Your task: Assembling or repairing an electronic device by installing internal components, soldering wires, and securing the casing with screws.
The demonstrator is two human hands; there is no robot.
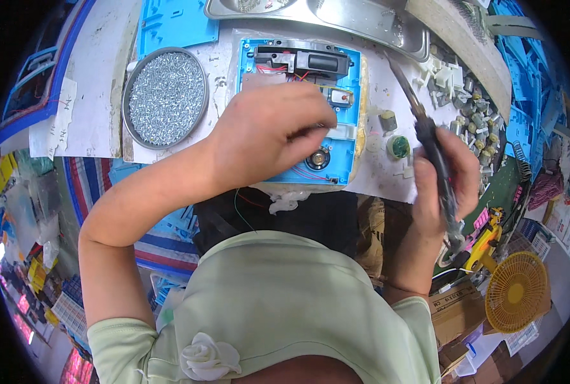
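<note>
A blue plastic housing [348,153] lies on the worktable with red wires, a black module [320,63], a small motor [341,97] and a round speaker-like part [317,159] in it. Over its middle is my left hand [275,125], thumb and fingers pinched together; whatever is between them is hidden. The hand also covers part of the wiring. To the right of the housing my right hand [451,176] grips a soldering iron [431,137] by its black handle, the metal tip pointing up and away. A small round green-filled pot [398,147] stands between the housing and the iron.
At the left is a round tray of small screws [166,96]. A metal tray [362,25] runs along the far side. Loose small motors [480,128] and white plastic parts [448,75] are heaped at the right. A yellow fan [516,291] stands at the lower right.
</note>
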